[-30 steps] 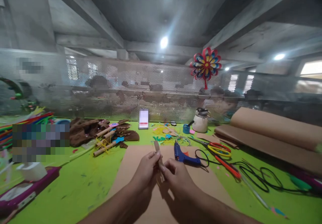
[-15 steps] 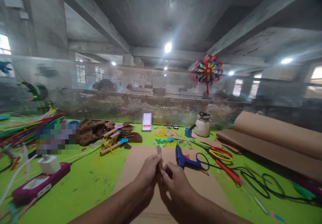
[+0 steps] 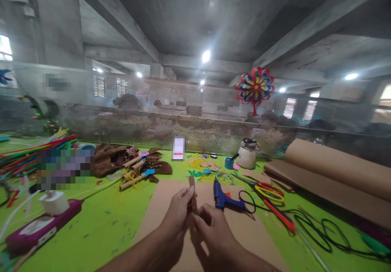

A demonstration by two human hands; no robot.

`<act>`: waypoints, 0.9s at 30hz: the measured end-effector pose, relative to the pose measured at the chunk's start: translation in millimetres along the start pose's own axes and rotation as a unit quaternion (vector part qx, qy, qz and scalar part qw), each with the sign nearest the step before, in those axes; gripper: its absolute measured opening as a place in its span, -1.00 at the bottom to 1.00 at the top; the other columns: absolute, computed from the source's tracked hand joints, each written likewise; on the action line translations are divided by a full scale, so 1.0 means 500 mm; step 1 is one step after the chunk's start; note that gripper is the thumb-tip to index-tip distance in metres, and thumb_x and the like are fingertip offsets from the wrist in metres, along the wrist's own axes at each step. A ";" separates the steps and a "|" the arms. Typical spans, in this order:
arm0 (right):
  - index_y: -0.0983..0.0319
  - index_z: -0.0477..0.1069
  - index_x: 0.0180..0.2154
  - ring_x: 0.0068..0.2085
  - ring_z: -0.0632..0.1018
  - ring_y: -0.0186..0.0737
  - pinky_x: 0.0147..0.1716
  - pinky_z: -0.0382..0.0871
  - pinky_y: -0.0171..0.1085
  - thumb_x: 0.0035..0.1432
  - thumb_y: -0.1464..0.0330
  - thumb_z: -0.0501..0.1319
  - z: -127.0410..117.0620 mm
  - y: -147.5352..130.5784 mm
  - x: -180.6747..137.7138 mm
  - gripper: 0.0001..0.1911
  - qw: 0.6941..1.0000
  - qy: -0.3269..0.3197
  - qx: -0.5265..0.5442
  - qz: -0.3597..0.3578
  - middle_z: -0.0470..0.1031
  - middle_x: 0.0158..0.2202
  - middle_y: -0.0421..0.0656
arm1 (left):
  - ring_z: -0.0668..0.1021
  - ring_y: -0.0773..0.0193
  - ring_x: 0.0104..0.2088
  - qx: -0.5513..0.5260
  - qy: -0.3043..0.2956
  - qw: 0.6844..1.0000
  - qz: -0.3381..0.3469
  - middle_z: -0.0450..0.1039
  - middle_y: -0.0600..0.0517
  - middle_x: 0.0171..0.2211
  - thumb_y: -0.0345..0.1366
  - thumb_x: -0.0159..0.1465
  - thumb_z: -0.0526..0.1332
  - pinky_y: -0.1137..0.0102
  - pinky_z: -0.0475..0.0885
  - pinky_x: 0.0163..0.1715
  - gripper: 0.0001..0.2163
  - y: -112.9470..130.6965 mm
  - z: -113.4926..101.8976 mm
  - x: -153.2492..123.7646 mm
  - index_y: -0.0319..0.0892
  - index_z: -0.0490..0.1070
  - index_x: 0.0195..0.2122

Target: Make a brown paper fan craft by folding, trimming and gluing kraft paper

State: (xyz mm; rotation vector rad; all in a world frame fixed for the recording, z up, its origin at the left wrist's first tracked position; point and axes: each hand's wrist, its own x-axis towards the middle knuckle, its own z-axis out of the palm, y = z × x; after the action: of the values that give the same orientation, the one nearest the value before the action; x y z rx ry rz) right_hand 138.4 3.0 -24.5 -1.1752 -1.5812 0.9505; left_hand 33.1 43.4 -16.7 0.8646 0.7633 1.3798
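Note:
My left hand (image 3: 179,208) pinches a narrow brown paper strip (image 3: 192,181) between thumb and fingers, its top end sticking up above them. Lower down, my right hand (image 3: 214,225) has its thumb and fingertips closed on the same strip. Both hands are close together over a flat brown paper sheet (image 3: 247,233). The strip's lower end is mostly hidden by my fingers. Just right of my hands, a blue glue gun (image 3: 226,199) lies on the sheet.
Scissors (image 3: 269,192) and a red-handled tool (image 3: 279,215) lie right, near black cable and a brown paper roll (image 3: 330,170). Rolled paper tubes (image 3: 132,180) and brown crumpled material (image 3: 108,158) sit left. A purple power strip (image 3: 45,225) is at left; a kettle-like pot (image 3: 246,155) stands behind.
My right hand has shifted slightly down along the strip, opening a small gap between the hands. The view has tilted slightly; the surrounding things stay in place.

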 end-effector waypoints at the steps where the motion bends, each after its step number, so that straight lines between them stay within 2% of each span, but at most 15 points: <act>1: 0.26 0.29 -0.51 -0.47 0.36 -0.27 -0.46 0.19 -0.30 0.01 0.39 0.13 0.000 0.000 -0.001 -0.90 1.000 -0.001 0.001 0.001 0.34 -0.54 -0.17 | 0.26 0.44 -0.62 -0.004 0.001 1.000 -0.003 0.23 0.17 -0.63 -0.06 -0.09 0.41 0.48 0.12 -0.59 -0.62 -0.001 -0.001 0.001 -0.21 0.29 -0.56; 8: 0.26 0.27 -0.52 -0.48 0.33 -0.30 -0.50 0.17 -0.33 0.05 0.31 0.15 -0.001 0.004 -0.003 -0.81 1.000 -0.002 0.011 -0.003 0.31 -0.56 -0.20 | 0.24 0.46 -0.64 -0.021 0.014 1.000 -0.019 0.23 0.18 -0.65 -0.08 -0.11 0.42 0.49 0.12 -0.61 -0.62 -0.010 -0.009 0.011 -0.21 0.28 -0.56; 13: 0.26 0.27 -0.52 -0.50 0.31 -0.32 -0.51 0.16 -0.34 0.07 0.35 0.15 -0.005 0.017 0.001 -0.83 0.999 -0.014 -0.003 -0.036 0.30 -0.58 -0.22 | 0.23 0.47 -0.65 -0.025 0.019 0.999 -0.028 0.22 0.18 -0.67 -0.11 -0.13 0.43 0.50 0.10 -0.62 -0.63 -0.009 -0.010 0.015 -0.21 0.27 -0.58; 18: 0.24 0.26 -0.52 -0.50 0.31 -0.32 -0.52 0.15 -0.35 0.05 0.39 0.15 -0.006 0.005 -0.002 -0.86 0.999 -0.007 0.001 -0.043 0.29 -0.58 -0.22 | 0.22 0.47 -0.66 -0.023 0.019 0.999 -0.035 0.19 0.19 -0.68 -0.13 -0.09 0.41 0.51 0.09 -0.63 -0.66 -0.005 -0.011 0.017 -0.22 0.29 -0.56; 24: 0.22 0.23 -0.57 -0.54 0.30 -0.33 -0.55 0.13 -0.34 0.01 0.40 0.16 -0.011 0.001 0.000 -0.83 0.999 0.021 -0.022 -0.036 0.29 -0.62 -0.24 | 0.26 0.45 -0.64 -0.019 -0.012 0.999 -0.042 0.22 0.17 -0.66 -0.12 -0.04 0.41 0.49 0.13 -0.61 -0.67 -0.001 -0.004 0.014 -0.23 0.31 -0.55; 27: 0.21 0.20 -0.60 -0.56 0.27 -0.35 -0.57 0.09 -0.36 -0.03 0.40 0.18 -0.019 0.011 0.008 -0.80 0.999 0.038 -0.033 -0.014 0.23 -0.65 -0.28 | 0.31 0.43 -0.61 -0.013 -0.051 0.997 -0.058 0.26 0.15 -0.63 -0.11 -0.01 0.40 0.49 0.17 -0.58 -0.67 -0.008 -0.005 0.013 -0.22 0.32 -0.51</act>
State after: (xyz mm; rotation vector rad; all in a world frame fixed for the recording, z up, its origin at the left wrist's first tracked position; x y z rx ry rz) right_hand 148.5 8.7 -26.2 -1.2182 -1.5742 0.8323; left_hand 33.5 50.2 -21.3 0.8499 0.7044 1.2308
